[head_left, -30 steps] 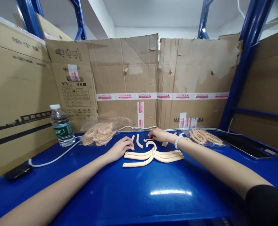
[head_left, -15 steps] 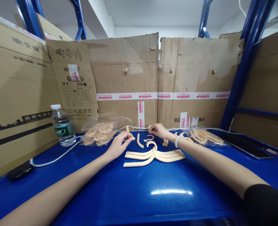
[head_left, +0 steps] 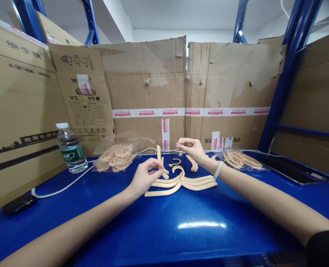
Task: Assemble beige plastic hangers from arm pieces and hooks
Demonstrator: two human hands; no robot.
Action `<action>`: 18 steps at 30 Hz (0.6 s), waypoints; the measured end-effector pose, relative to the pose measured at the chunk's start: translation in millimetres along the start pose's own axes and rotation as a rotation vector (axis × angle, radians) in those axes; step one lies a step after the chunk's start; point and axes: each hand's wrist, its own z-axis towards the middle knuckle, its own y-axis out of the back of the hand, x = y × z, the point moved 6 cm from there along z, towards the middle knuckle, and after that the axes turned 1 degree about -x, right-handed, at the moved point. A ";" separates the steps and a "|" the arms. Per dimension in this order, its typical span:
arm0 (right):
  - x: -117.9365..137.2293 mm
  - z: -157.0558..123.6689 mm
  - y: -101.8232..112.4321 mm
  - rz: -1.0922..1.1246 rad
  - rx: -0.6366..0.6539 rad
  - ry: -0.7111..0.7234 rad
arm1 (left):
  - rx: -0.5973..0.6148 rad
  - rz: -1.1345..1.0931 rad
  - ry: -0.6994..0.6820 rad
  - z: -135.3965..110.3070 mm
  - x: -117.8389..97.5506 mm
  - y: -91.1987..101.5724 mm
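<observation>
My left hand (head_left: 144, 175) is raised a little above the blue shelf surface (head_left: 181, 222), pinching a beige curved arm piece (head_left: 159, 152) that stands nearly upright. To its right my right hand (head_left: 191, 148) is lifted too, its fingers pinched on a small beige hook piece (head_left: 180, 141). Below and between the hands lies a pile of assembled beige hangers (head_left: 183, 181). Loose hook and arm pieces (head_left: 176, 162) lie just behind that pile. A beaded bracelet (head_left: 217, 170) is on my right wrist.
A bag of beige parts (head_left: 117, 155) lies at the back left, another bag (head_left: 240, 159) at the back right. A water bottle (head_left: 70, 148) stands at left, with a white cable (head_left: 61, 187) and a black device (head_left: 15, 204). Cardboard walls (head_left: 181, 92) close in the back and sides.
Both hands have risen off the shelf surface. My left hand has lifted an arm piece upright, and my right hand has picked up a small hook piece.
</observation>
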 end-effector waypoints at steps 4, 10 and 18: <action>-2.7 -22.9 -2.6 0.119 -0.029 -0.143 | -0.015 -0.127 0.089 -7.5 -2.7 -7.6; 9.4 -66.2 -7.8 0.269 0.004 -0.315 | -0.112 -0.417 0.271 -22.7 -5.9 -18.8; 23.0 -99.2 -11.3 0.507 0.003 -0.553 | 0.036 -0.508 0.410 -37.2 -0.5 -44.2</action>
